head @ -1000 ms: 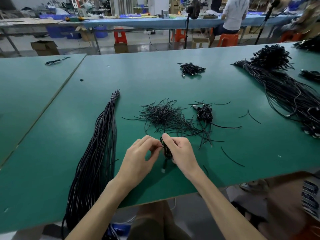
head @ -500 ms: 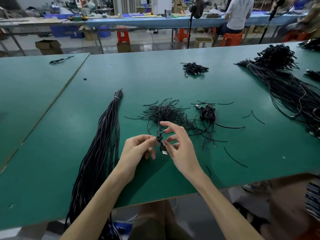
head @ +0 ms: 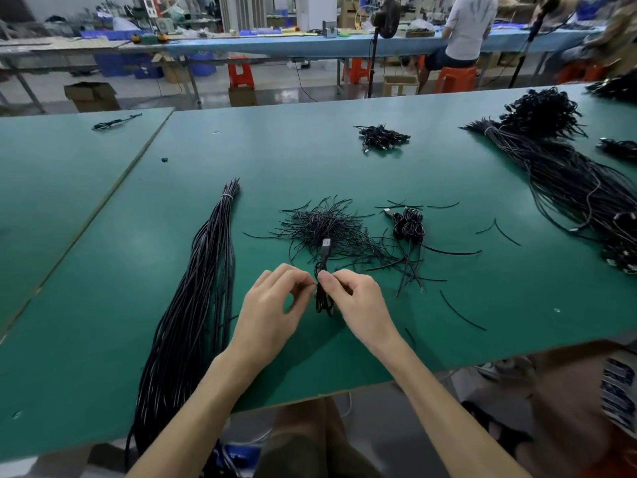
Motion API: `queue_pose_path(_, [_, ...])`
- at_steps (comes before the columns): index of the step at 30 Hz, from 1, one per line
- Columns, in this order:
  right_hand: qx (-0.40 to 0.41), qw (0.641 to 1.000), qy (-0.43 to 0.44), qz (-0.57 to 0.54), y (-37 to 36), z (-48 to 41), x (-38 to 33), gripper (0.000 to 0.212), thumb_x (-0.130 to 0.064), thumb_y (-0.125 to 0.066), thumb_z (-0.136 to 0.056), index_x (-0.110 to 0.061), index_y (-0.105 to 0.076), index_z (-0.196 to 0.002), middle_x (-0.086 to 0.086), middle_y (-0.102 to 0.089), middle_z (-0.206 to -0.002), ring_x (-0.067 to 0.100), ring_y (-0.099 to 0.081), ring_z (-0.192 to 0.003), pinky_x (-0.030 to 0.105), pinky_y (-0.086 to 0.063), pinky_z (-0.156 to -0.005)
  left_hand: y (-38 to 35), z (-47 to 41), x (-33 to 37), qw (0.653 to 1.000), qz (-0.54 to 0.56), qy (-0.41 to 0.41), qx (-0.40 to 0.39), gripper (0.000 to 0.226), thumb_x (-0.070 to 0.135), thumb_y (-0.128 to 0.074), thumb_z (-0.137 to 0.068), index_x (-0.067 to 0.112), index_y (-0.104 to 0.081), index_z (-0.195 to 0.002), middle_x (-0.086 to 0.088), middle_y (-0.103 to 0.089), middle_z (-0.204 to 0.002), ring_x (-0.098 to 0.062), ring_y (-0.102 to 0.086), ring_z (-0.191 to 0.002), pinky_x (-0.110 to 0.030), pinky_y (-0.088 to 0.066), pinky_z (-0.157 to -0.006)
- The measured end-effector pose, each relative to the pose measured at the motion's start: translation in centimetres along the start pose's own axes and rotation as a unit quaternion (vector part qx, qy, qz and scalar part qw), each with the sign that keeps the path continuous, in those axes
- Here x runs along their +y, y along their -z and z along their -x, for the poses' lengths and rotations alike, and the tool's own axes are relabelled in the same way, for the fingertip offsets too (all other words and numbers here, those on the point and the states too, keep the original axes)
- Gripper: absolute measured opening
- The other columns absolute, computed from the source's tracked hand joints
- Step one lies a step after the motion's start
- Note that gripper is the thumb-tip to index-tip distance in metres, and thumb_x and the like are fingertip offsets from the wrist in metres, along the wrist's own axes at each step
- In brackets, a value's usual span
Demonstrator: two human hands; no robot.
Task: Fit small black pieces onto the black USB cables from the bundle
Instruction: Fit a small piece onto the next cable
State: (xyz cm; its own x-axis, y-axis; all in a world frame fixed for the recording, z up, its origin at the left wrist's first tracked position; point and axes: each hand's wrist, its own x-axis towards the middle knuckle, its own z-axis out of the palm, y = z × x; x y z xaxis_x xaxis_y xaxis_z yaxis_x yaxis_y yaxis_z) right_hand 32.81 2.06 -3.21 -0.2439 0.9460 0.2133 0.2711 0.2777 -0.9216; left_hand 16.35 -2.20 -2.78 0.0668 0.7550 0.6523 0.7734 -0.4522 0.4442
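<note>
A coiled black USB cable [head: 323,294] stands upright between my hands near the table's front edge, its silver plug [head: 325,243] pointing away from me. My left hand [head: 272,305] pinches the coil from the left. My right hand [head: 358,305] pinches it from the right with thumb and forefinger. Just beyond lies a heap of thin black ties [head: 324,229]. A long tied bundle of black cables [head: 196,305] runs along the table on my left and hangs over the front edge.
One finished coiled cable [head: 408,227] lies right of the heap, and loose ties [head: 462,313] are scattered around it. Another small pile of coils [head: 382,136] sits farther back. A large cable mass [head: 565,174] covers the right side. The green table [head: 103,288] ends just under my forearms.
The coil has turned so its plug now points up and away. My right hand's fingers, spread half a second ago, have closed on the coil. Both hands sit slightly farther forward.
</note>
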Motion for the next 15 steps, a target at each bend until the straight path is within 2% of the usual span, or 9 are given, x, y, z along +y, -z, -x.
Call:
queue_pose_path(2, [-0.010,1.000,-0.014,-0.008,0.05,0.00,-0.05,0.056,-0.034,-0.062,-0.103,-0.001,-0.039,-0.064,-0.009,-0.032,-0.056,0.011,-0.029,-0.056,0.029,-0.025,-0.056,-0.06,-0.06,-0.34,0.994,-0.066,-0.082,0.011,0.002,0.007,-0.072,-0.095,0.006,-0.071,-0.095,0.001,-0.069,-0.092,-0.022,-0.058,-0.070,-0.034,-0.048,-0.071])
queue_pose_path(4, [-0.018,0.999,-0.028,-0.022,0.06,-0.05,-0.07,0.056,-0.033,-0.061,-0.103,-0.004,-0.034,-0.062,-0.006,-0.028,-0.056,0.012,-0.026,-0.055,0.031,-0.022,-0.055,-0.17,-0.08,-0.40,0.986,-0.103,-0.133,0.020,0.006,0.010,-0.068,-0.098,0.005,-0.072,-0.096,-0.001,-0.069,-0.094,-0.022,-0.058,-0.068,-0.034,-0.048,-0.069])
queue_pose_path(8, [-0.016,0.998,-0.041,-0.037,-0.01,-0.11,-0.09,0.053,-0.032,-0.059,-0.103,-0.015,-0.034,-0.059,-0.008,-0.026,-0.054,0.012,-0.024,-0.053,0.030,-0.020,-0.054,-0.45,-0.18,-0.35,0.978,-0.121,-0.164,0.037,0.007,0.011,-0.068,-0.099,0.006,-0.073,-0.098,0.000,-0.071,-0.096,-0.019,-0.058,-0.070,-0.032,-0.046,-0.070])
queue_pose_path(11, [-0.007,0.998,-0.033,-0.050,-0.17,-0.01,-0.04,0.054,-0.034,-0.060,-0.103,-0.017,-0.035,-0.059,-0.012,-0.028,-0.053,0.009,-0.026,-0.052,0.025,-0.023,-0.052,-0.52,-0.09,-0.69,0.992,-0.074,-0.098,0.035,0.006,0.014,-0.071,-0.098,0.008,-0.073,-0.098,0.004,-0.070,-0.095,-0.016,-0.058,-0.073,-0.030,-0.047,-0.073])
queue_pose_path(13, [0.004,0.998,-0.024,-0.051,-0.19,-0.02,0.22,0.046,-0.036,-0.062,-0.103,-0.014,-0.052,-0.063,-0.014,-0.042,-0.058,0.007,-0.037,-0.056,0.020,-0.031,-0.057,-0.53,-0.06,-0.84,1.000,-0.008,-0.015,0.012,0.006,0.017,-0.072,-0.096,0.012,-0.072,-0.098,0.009,-0.068,-0.094,-0.012,-0.060,-0.077,-0.026,-0.048,-0.076])
queue_pose_path(15, [0.013,0.999,-0.023,-0.046,-0.15,-0.03,0.39,0.029,-0.035,-0.063,-0.102,-0.013,-0.073,-0.084,-0.015,-0.059,-0.071,0.002,-0.052,-0.068,0.016,-0.039,-0.068,-0.58,-0.08,-0.86,0.998,0.054,0.043,-0.014,0.005,0.020,-0.072,-0.094,0.017,-0.071,-0.097,0.017,-0.063,-0.093,-0.005,-0.060,-0.078,-0.014,-0.044,-0.074])
